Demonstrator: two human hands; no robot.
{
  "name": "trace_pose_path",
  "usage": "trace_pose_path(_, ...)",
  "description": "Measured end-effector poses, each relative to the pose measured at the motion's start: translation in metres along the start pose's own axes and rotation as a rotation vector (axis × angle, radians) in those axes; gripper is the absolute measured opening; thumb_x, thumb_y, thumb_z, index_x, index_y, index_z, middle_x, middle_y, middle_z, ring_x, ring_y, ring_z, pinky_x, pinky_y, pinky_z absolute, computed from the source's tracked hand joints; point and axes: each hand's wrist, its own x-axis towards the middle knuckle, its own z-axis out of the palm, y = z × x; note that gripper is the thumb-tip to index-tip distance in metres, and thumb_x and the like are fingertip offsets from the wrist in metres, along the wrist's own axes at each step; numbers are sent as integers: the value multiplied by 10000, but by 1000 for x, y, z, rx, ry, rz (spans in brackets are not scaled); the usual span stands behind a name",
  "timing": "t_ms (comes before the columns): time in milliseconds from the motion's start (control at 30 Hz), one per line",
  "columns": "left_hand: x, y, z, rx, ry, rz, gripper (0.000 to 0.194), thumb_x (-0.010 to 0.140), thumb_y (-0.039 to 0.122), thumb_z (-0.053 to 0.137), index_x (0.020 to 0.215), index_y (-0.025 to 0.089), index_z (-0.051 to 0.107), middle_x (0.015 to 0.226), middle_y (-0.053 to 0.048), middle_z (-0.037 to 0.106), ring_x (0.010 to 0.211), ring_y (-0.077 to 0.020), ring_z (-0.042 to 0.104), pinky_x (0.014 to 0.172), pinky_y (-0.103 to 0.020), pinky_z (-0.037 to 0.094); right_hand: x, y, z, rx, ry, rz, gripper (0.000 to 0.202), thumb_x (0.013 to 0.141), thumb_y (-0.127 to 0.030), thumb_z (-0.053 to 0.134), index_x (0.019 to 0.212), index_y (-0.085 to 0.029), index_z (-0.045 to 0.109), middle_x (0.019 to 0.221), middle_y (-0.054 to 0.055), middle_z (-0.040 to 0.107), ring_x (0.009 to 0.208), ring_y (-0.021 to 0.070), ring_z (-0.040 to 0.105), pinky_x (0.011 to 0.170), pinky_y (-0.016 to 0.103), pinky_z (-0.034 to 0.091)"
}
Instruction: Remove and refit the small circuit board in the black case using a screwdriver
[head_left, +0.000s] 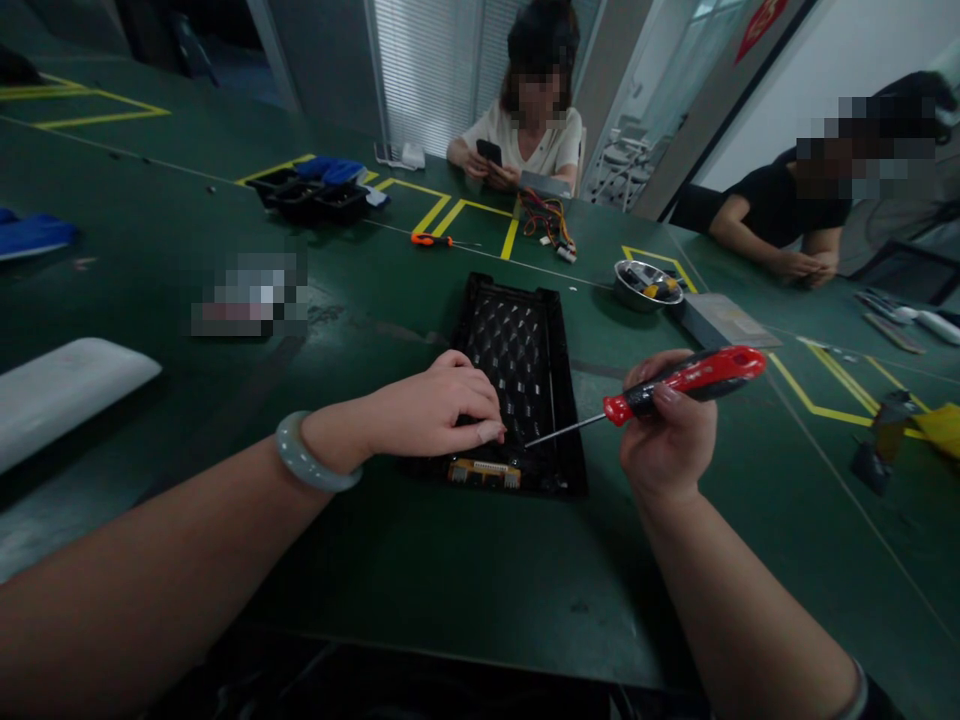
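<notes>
My right hand [669, 440] is closed round a red and black screwdriver [694, 378]. Its thin shaft slants down to the left, with the tip close to the near end of a black plastic panel [556, 372]. This panel lies on the table and has a patterned grille in its middle. Over the panel's left side is my left hand [442, 408], thumb and fingers drawn together near the screwdriver tip; what they pinch, if anything, is hidden. A small orange-brown circuit board [485, 472] with a white connector sits at the panel's near edge.
On the green table [420, 570] are a metal bowl of tools [648, 287], a grey metal box [724, 322], an orange screwdriver [432, 240], coloured cables [551, 220], and a black tray [311, 190]. A white curved thing [71, 395] lies left. Two people sit across.
</notes>
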Motion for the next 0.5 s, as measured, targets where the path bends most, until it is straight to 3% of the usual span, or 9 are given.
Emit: trace_pose_path(500, -1, 7, -1, -10, -33, 91, 221, 993, 316, 555, 1007, 296, 775, 1110, -6, 752, 1048, -188, 642, 1052, -403, 217, 1, -2, -2, -55, -177, -79, 103, 654, -262, 615, 756, -252, 618, 724, 0, 501, 671, 175, 476, 598, 337, 354)
